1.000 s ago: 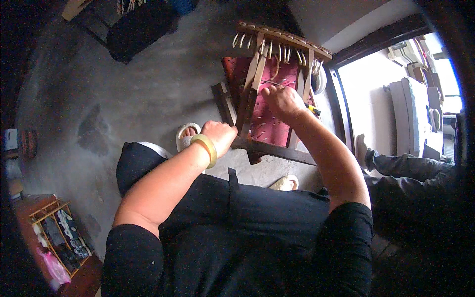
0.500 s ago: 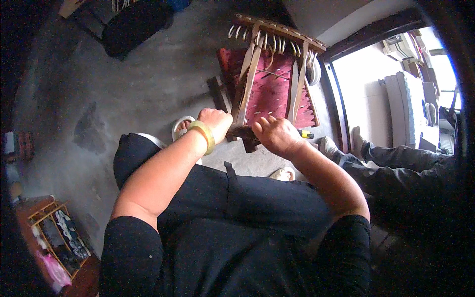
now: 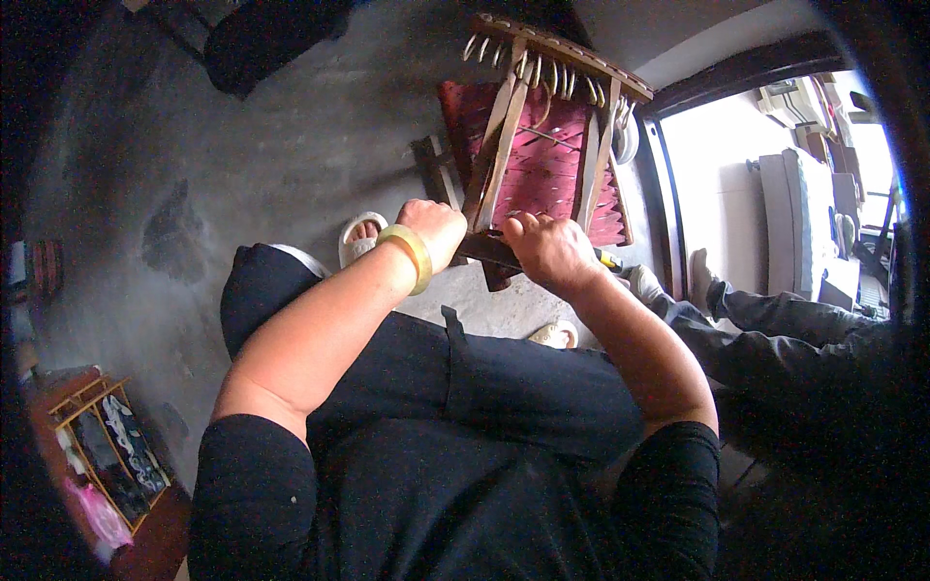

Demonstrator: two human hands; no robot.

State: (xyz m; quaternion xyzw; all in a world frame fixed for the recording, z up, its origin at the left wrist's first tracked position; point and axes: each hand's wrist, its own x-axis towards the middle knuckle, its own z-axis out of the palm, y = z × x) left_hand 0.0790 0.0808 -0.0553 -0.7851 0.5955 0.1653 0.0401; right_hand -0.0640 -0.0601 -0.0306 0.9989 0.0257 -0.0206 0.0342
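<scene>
In front of my knees stands a wooden chair-like frame [image 3: 505,136], tilted, with slats and a dark near crossbar [image 3: 492,251]. A row of pale cord loops [image 3: 542,73] hangs along its far bar. Behind the slats shows a red panel [image 3: 547,145] with many small slits. My left hand [image 3: 433,229], below a yellowish bangle [image 3: 415,257], is closed at the left end of the near crossbar. My right hand [image 3: 550,254] has its fingers curled over the crossbar's right part. The fingertips' undersides are hidden.
Another person's legs in grey trousers [image 3: 765,320] stretch in from the right. A yellow-and-black object [image 3: 608,259] lies beside my right hand. A doorway with a mattress [image 3: 790,223] is at right, a rack [image 3: 111,441] with a pink bag [image 3: 102,513] at lower left.
The frame has shifted slightly right and up in the picture, and both hands moved a little right with it. Their hold looks the same. The whole view has also turned a little.
</scene>
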